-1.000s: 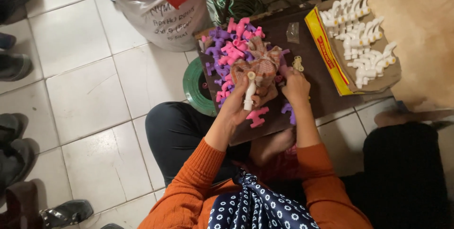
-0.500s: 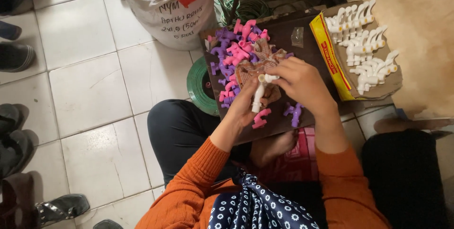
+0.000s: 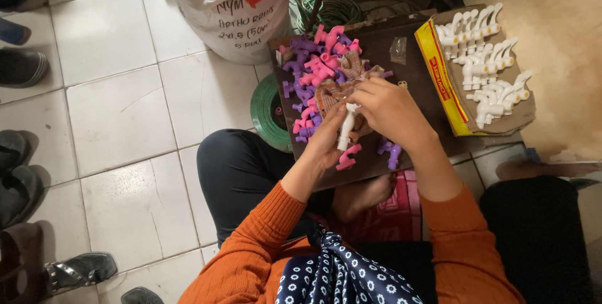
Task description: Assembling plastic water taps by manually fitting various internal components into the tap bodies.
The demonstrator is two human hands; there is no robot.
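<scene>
My left hand (image 3: 327,139) holds a white plastic tap (image 3: 347,129) upright by its lower body, over a dark brown board (image 3: 420,87) on my lap. My right hand (image 3: 390,111) closes over the tap's top end, fingers pinched on it. Just beyond both hands lies a pile of pink and purple plastic tap parts (image 3: 315,72) on the board, with a checked cloth (image 3: 332,90) among them. A pink part (image 3: 347,156) and a purple part (image 3: 390,150) lie loose near my wrists.
A yellow cardboard box (image 3: 442,84) at the right holds several finished white taps (image 3: 486,59). A white sack (image 3: 229,18), coiled cables (image 3: 332,6) and a green tape roll (image 3: 266,112) sit ahead. Shoes (image 3: 25,65) line the tiled floor at the left.
My right hand has moved from the pile onto the top of the white tap. My left hand keeps the tap upright in about the same place.
</scene>
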